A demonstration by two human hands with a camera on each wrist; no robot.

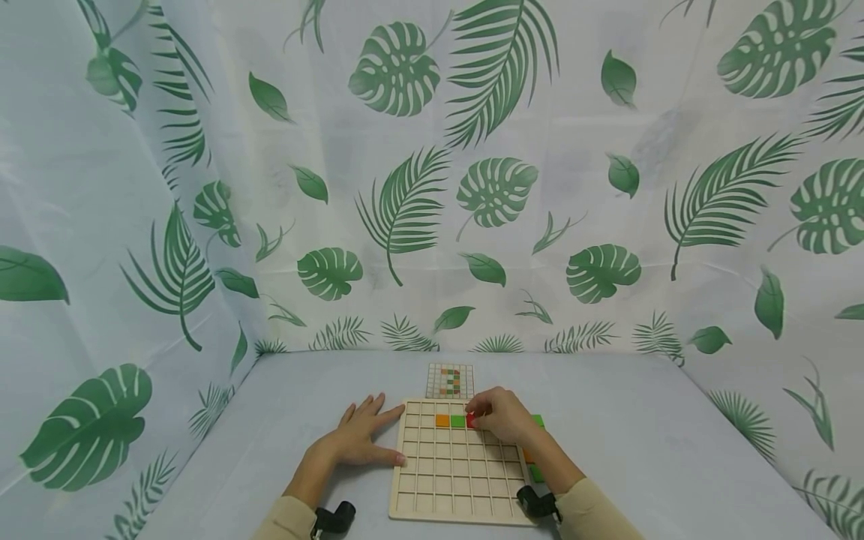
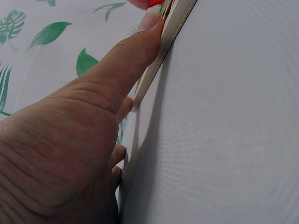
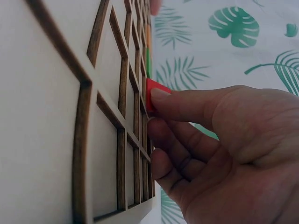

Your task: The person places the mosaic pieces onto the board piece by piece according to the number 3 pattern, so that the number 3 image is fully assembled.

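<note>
A wooden grid board (image 1: 459,484) lies flat on the table. In its second row from the back sit an orange tile (image 1: 442,421) and a green tile (image 1: 457,421). Just right of the green one, my right hand (image 1: 502,416) pinches a red tile (image 1: 470,421) between thumb and fingers. The right wrist view shows this red tile (image 3: 154,92) tilted at the grid, beside the green tile (image 3: 148,63). My left hand (image 1: 358,435) is spread at the board's left edge, its thumb (image 2: 140,44) resting on the rim.
Behind the board lies a pattern card (image 1: 449,381) with a small grid of coloured squares. More tiles, among them a green one (image 1: 538,420) and an orange one (image 1: 528,455), lie along the board's right side, partly behind my right forearm. A leaf-print cloth (image 1: 432,225) hangs behind the table.
</note>
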